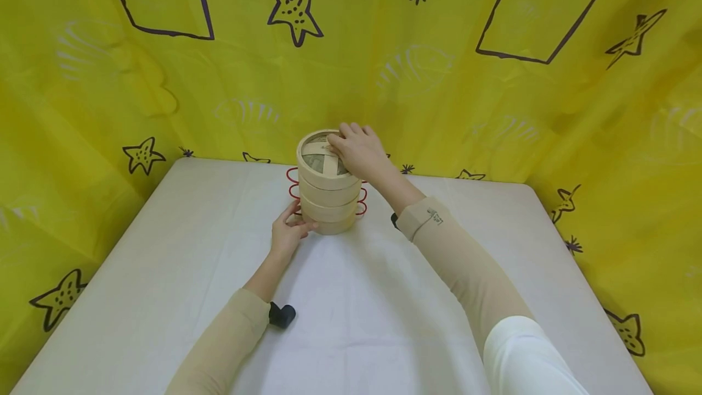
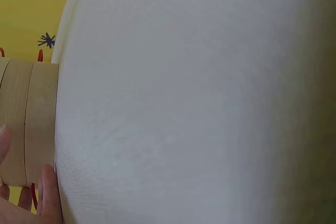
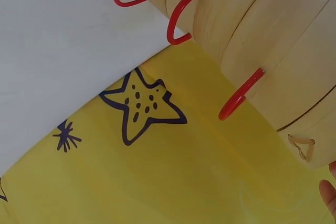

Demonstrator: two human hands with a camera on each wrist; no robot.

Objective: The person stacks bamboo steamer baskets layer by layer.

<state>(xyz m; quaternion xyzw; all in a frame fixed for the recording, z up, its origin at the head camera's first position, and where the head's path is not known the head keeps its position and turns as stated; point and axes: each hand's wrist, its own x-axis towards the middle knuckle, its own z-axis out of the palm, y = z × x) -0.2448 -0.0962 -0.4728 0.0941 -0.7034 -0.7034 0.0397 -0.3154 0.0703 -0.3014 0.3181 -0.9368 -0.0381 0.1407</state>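
Steamer stack (image 1: 328, 200) (red handles (image 1: 292, 183)) near yellow backdrop (image 1: 219, 78); table (image 1: 164, 273) white.

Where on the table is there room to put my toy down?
The white table is bare left of the left hand, and right of the right hand's sleeve. It is crowded mid-table around the stacked round bamboo steamer baskets with red wire handles.

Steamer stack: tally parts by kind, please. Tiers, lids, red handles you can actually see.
Bamboo tiers: 3
Lids: 1, under the right hand
Red handles: 3 on the right-wrist side; the head view shows more on the far side, count unclear
Total: 7 parts counted; left hand touches the bottom tier.
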